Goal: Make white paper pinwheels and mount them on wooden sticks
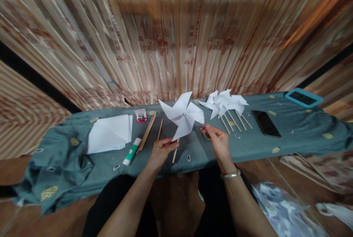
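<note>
A white paper pinwheel (184,116) with a silver pin at its centre is held up above the cloth-covered table. My left hand (161,151) is closed on its wooden stick (175,155), just under the lowest blade. Beside the right-hand blade, my right hand (217,141) has thumb and forefinger pinched together. Something thin shows at those fingertips, too small to name. A dark and yellowish object (206,135) lies partly hidden behind the right fingers. Several finished pinwheels (224,104) with wooden sticks lie behind and to the right.
Left on the table (107,172) lie a stack of white paper (109,134), a glue stick (131,151), several wooden sticks (146,134) and a small box of pins (141,115). At right are a phone (266,123) and a blue-framed device (303,97). A plastic bag (284,211) sits below.
</note>
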Demonstrator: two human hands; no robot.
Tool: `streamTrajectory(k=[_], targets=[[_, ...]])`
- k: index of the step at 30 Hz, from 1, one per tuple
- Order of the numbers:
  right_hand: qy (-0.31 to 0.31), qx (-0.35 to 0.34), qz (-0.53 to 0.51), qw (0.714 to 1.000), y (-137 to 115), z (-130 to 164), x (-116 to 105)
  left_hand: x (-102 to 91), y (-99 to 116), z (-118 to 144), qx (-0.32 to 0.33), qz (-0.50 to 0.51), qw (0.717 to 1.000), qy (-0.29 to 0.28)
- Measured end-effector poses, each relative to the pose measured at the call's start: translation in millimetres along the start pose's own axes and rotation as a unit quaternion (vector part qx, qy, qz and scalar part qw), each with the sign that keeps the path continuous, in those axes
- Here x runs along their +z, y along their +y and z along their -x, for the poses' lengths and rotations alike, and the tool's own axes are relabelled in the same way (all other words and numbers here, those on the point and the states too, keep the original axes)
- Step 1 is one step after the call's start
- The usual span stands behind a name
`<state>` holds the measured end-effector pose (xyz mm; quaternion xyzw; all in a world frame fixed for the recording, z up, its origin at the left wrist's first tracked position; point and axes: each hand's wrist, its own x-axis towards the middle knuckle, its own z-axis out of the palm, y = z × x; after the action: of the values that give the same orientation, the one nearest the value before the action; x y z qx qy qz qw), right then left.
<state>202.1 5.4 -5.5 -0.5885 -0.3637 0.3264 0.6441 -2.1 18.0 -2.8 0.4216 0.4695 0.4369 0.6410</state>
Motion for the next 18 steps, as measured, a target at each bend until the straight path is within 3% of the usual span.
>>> streamTrajectory(k=[2, 4, 13, 18], targets=[[0.052, -0.020, -0.019, 0.998, 2, -5, -6, -0.6, -1, 1, -0.001, -0.012, 1.000, -0.010], [0.061, -0.039, -0.032, 0.997, 3, -8, -8, -0.9, -2, 2, -0.002, -0.021, 1.000, -0.020], [0.016, -0.002, -0.026, 1.000, -1, -2, -2, -2.1, -4, 0, 0.002, -0.029, 1.000, -0.007], [-0.051, 0.023, -0.034, 0.998, -6, 11, 7, -2.3, -3, -2, 0.008, -0.024, 1.000, 0.013]])
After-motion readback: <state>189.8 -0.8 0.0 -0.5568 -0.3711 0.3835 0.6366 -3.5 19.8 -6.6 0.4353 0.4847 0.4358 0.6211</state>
